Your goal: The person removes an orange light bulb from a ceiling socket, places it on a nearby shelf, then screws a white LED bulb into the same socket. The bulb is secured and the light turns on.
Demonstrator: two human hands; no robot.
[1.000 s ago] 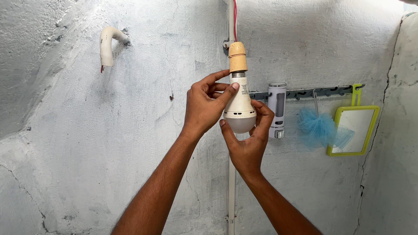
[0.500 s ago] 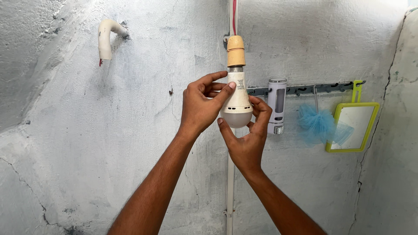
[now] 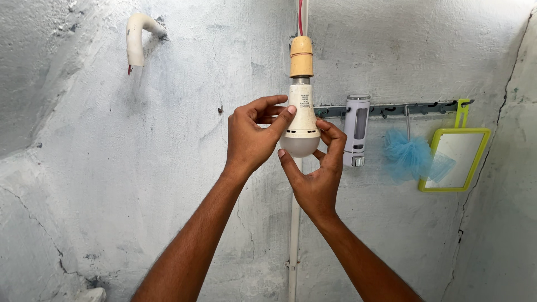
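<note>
Fingers (image 3: pixel 278 119) of the left hand (image 3: pixel 250 137) wrap the white body of the light bulb (image 3: pixel 301 120) from its left side, thumb laid across the front and the other fingertips curling behind, so this hand is closed on the bulb. Below and to the right, the right hand (image 3: pixel 317 173) cups the frosted dome from underneath: its thumb rises along the left of the dome and its fingers bend around the right edge, touching the bulb in a loose grip. Both forearms come up from the bottom of the view and meet at the bulb.

That bulb hangs upright, dome down, its metal neck seated in a tan lamp holder (image 3: pixel 301 56), which hangs from a red wire (image 3: pixel 300 14) running up beside a white conduit pipe (image 3: pixel 293 223) fixed to the wall.

Farther back, a rough whitewashed wall (image 3: pixel 140 168) shows cracks. A curved white pipe stub (image 3: pixel 136 39) sticks out at upper left. To the right of the bulb a grey hook rail (image 3: pixel 403 107) carries a white and grey dispenser (image 3: pixel 356 130), a blue mesh sponge (image 3: pixel 408 156) and a mirror with a yellow-green frame (image 3: pixel 454 159).
</note>
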